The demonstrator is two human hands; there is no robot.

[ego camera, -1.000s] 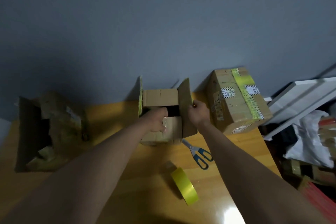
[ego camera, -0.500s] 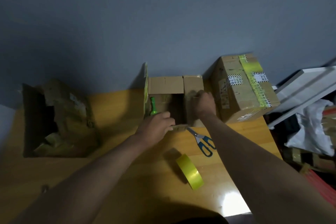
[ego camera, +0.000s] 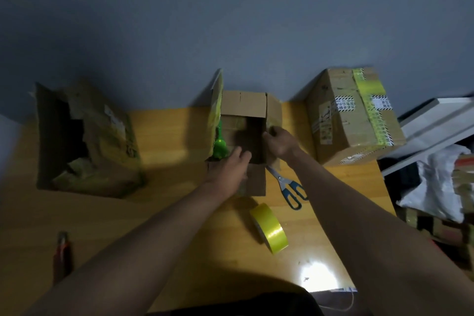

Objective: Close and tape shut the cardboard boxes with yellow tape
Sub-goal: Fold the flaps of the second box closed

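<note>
Wooden surface (ego camera: pixel 166 213), items listed near to far. Red-handled tool (ego camera: pixel 62 251), blurred, possibly a cutter, near left edge. Roll of yellow tape (ego camera: pixel 269 228), standing on edge, just right of centre. Scissors (ego camera: pixel 288 187), blue handles, beyond the tape, blades pointing at the open box. Open cardboard box (ego camera: pixel 243 105), centre, against the wall; near flap folded outward onto the surface, left flap upright, a green object (ego camera: pixel 220 147) inside at left. Left hand (ego camera: pixel 228 167): fingers extended, resting on the near flap. Right hand (ego camera: pixel 280 141): grasping the right flap. Sealed box (ego camera: pixel 354 115), yellow tape across top, at right. Torn box (ego camera: pixel 84 141), far left.
</note>
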